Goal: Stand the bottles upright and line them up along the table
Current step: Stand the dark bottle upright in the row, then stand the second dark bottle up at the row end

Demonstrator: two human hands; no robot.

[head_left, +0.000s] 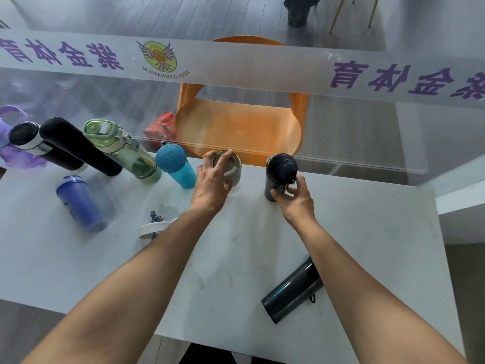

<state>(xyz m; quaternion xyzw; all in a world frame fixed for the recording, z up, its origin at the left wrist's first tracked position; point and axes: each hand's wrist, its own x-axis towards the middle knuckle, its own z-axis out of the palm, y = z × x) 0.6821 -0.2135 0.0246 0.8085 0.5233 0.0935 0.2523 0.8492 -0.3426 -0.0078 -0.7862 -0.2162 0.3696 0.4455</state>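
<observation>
Along the far edge of the white table [367, 232] stand several upright bottles: a black one with a white band [31, 143], a tall black one [78, 145], a green clear one [123, 151] and a blue one [174, 165]. My left hand [212, 179] grips a beige-lidded bottle [232, 166] from above. My right hand [295, 198] holds the side of an upright dark navy bottle [279, 172]. A purple-blue bottle [78, 203] and a dark bottle [291, 292] lie on their sides. A white-lidded bottle [152, 228] sits partly hidden behind my left forearm.
A glass partition with a printed banner [236, 67] runs right behind the table's far edge. Beyond it are an orange chair [241, 124] and a red packet [160, 127]. The table's right edge is near the lying dark bottle.
</observation>
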